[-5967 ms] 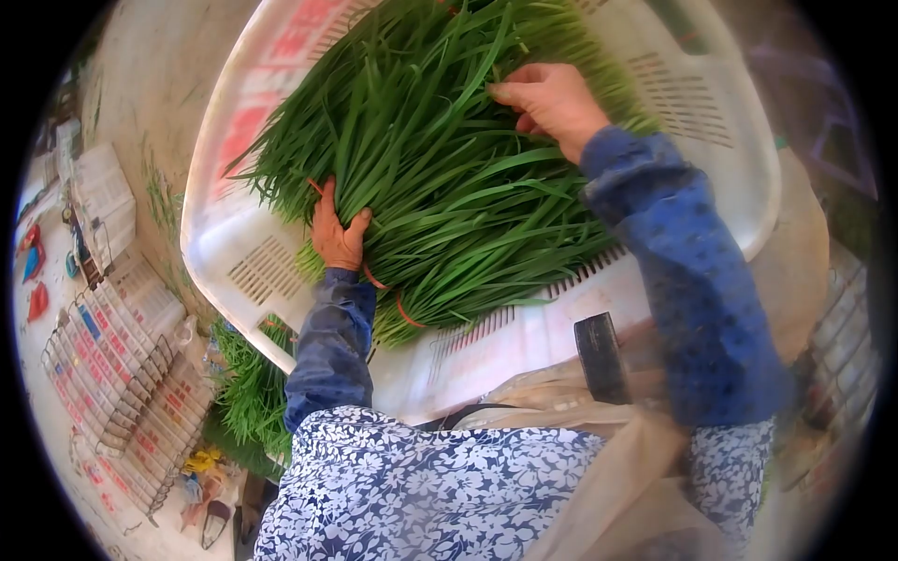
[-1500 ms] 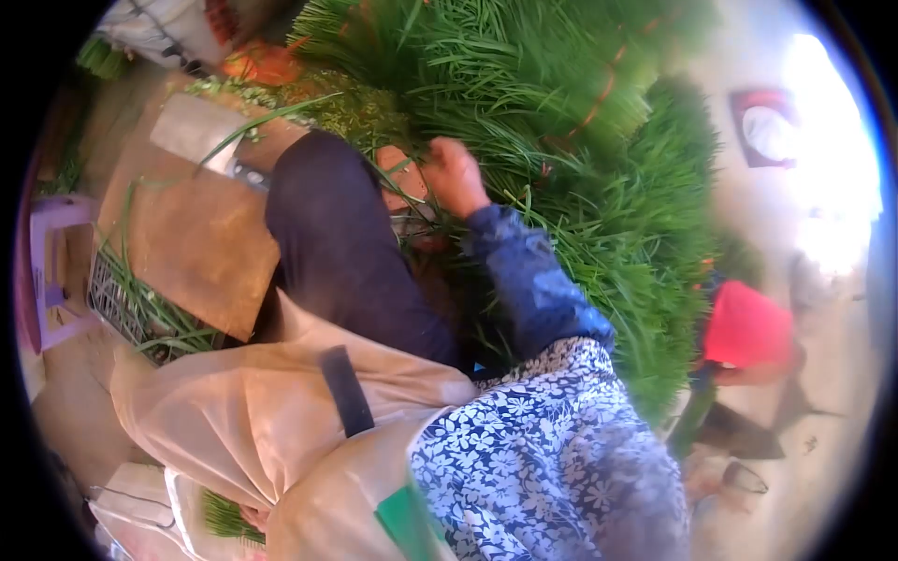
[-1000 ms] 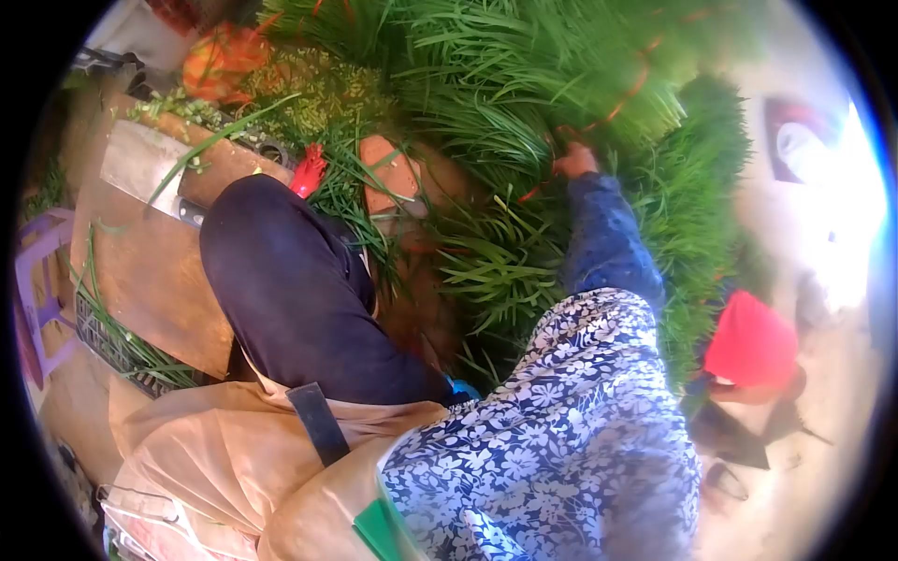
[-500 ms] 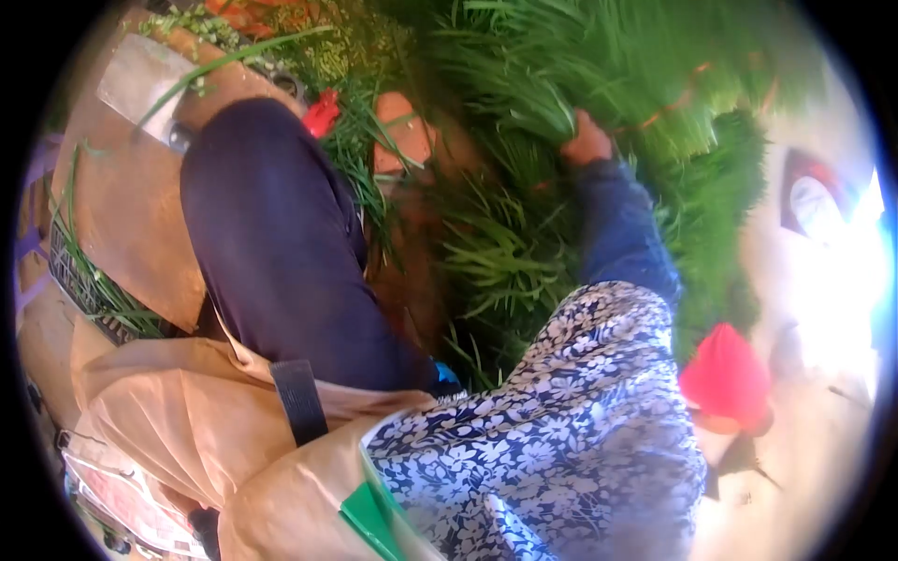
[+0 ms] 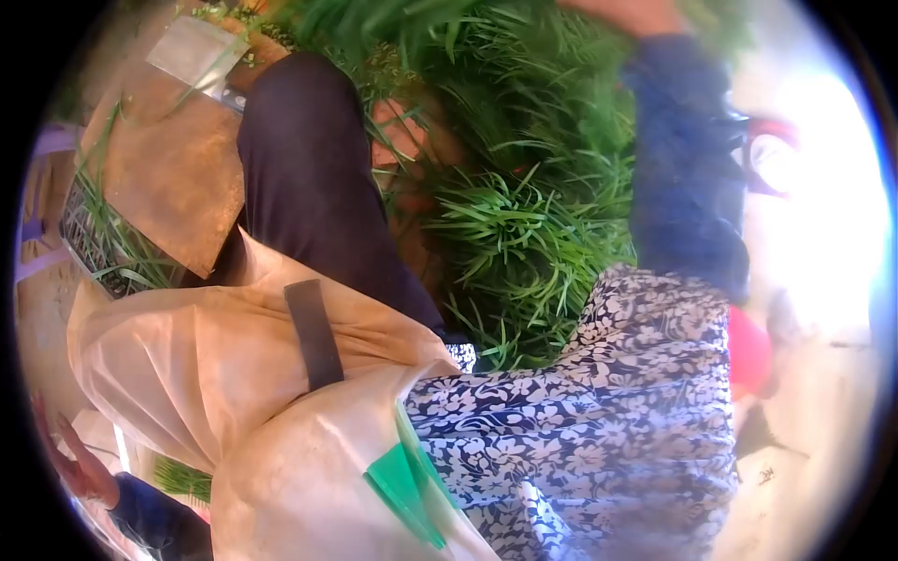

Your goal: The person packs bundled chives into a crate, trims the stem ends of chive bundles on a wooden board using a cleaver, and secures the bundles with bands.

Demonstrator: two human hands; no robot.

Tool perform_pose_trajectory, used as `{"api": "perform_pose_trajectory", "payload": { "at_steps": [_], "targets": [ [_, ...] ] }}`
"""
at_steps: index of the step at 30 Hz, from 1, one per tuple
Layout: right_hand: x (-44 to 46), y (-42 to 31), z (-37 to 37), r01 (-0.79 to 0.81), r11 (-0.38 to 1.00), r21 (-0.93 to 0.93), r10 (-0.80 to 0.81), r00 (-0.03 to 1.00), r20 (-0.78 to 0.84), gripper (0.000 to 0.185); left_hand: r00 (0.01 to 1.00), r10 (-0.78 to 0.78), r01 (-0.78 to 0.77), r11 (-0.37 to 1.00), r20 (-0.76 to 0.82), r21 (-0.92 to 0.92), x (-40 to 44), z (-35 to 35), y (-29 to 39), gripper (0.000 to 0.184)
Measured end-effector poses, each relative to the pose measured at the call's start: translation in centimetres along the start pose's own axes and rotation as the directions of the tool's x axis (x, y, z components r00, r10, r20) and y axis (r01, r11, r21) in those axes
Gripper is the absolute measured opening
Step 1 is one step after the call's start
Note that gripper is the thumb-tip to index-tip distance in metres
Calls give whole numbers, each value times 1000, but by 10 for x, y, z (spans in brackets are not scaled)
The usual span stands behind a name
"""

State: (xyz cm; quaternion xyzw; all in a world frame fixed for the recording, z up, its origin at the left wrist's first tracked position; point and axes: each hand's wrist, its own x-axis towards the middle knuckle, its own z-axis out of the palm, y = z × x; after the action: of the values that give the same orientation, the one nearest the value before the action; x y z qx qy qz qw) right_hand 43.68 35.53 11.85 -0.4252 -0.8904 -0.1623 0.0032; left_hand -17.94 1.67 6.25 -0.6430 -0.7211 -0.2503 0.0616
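Observation:
My right hand is at the top edge, partly cut off and blurred, its dark blue cuff below it. It seems closed on a bunch of long green leaves, which smear to its left; its fingertips are out of view. Below lies a large heap of narrow, grass-like green leaves. At the lower left edge my left hand shows with its fingers spread and nothing visible in them.
A brown board with a clear plastic piece lies left of my knee. Beside it stands a dark crate with loose leaves. A brick-coloured block lies by the heap. A red object sits behind my right sleeve.
My right hand has moved up and right from the heap, with blurred leaves now near the top. My left hand has come into view at the lower left. The view has shifted.

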Motion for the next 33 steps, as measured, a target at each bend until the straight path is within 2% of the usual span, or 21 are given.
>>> {"api": "perform_pose_trajectory", "payload": {
  "at_steps": [1,5,9,11,12,15,16,17,18,19,22,23,24,25,26,27,28,29,30,31,33],
  "targets": [
    [10,-2,-23,107,994,-1,-106,981,-161,67,997,67,-66,997,32,-51,9,-3,4,32],
    [58,-71,-69,107,990,86,-79,956,-283,57,957,161,-157,987,-242,32,38,-7,47,32],
    [140,-171,-11,203,894,400,-50,931,-362,58,980,190,-199,935,-59,-295,97,-8,90,37],
    [158,-214,-15,357,860,363,-272,925,-265,44,965,200,-128,925,172,-357,123,9,47,37],
    [184,-260,20,274,850,449,-196,957,-214,42,937,218,-101,918,274,-384,140,19,22,38],
    [244,-368,147,359,839,409,-236,917,-320,33,982,150,-77,869,113,-488,214,77,39,51],
    [264,-400,201,367,825,430,-256,921,-294,32,953,232,-137,903,193,-407,244,102,23,53],
    [289,-419,229,377,867,326,-180,847,-500,28,910,305,-207,921,281,-329,274,130,-1,56],
    [317,-423,214,282,873,399,-166,939,-302,26,905,313,-211,918,287,-336,300,159,-17,56],
    [222,-431,163,208,884,417,-142,973,-184,24,922,276,-194,937,272,-291,199,138,46,58],
    [197,-328,92,227,866,446,-17,904,-426,20,909,214,-80,932,358,-354,201,185,41,61],
    [183,-264,56,179,795,580,-71,976,-204,21,903,173,-2,918,394,-397,199,200,41,62],
    [165,-210,44,51,766,641,46,990,-135,25,908,203,-81,943,366,-323,198,215,45,70],
    [149,-176,80,37,700,713,385,821,-421,22,904,203,-79,944,377,-320,197,226,46,70],
    [118,-137,80,-54,701,711,512,732,-449,15,866,256,-121,941,429,-316,194,235,45,74],
    [80,-102,100,-164,507,846,655,712,-254,14,824,302,-160,936,480,-313,192,242,48,78],
    [47,-76,121,-258,304,917,754,653,-66,15,794,194,-1,948,576,-317,186,248,52,83],
    [8,-48,176,-426,507,750,733,670,-114,15,785,188,5,951,590,-310,185,252,51,83],
    [-29,-36,208,-476,564,675,677,734,-48,9,808,189,-15,954,559,-300,182,257,49,82],
    [-64,-26,243,-442,586,679,534,841,86,12,828,189,-35,957,528,-288,179,262,48,82],
    [-107,-28,280,-572,694,437,425,816,392,13,825,112,74,950,554,-303,180,258,43,82]
  ]
}}
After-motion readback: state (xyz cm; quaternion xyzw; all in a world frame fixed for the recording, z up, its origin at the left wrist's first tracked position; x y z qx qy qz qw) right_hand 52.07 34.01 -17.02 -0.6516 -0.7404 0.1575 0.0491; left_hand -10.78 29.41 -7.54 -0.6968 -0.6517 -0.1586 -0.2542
